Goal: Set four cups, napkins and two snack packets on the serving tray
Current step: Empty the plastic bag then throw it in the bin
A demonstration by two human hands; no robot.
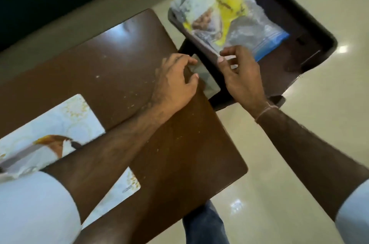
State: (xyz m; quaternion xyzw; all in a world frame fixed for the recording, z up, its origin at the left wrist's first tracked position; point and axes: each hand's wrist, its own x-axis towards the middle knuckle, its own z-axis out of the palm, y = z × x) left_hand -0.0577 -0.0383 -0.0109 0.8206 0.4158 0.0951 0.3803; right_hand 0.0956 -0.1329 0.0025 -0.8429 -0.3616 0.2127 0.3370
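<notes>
A clear zip bag [239,30] with a blue seal strip lies on the seat of a dark brown plastic chair [319,30]. Inside it I see yellow and white snack packets [225,7]. My right hand [241,78] pinches the bag's near edge between thumb and forefinger. My left hand [175,82] rests at the far corner of the brown table [111,60], fingers bent over the edge toward the chair's armrest, with nothing visibly in it. A flat white tray with a bird picture [65,124] lies at the lower left, partly under my left forearm. No cups or napkins are in view.
The chair stands close against the table's right corner, with a narrow gap between them. Glossy pale floor [279,164] surrounds both. My leg in blue jeans [203,223] is below the table's near edge. A dark wall runs along the top left.
</notes>
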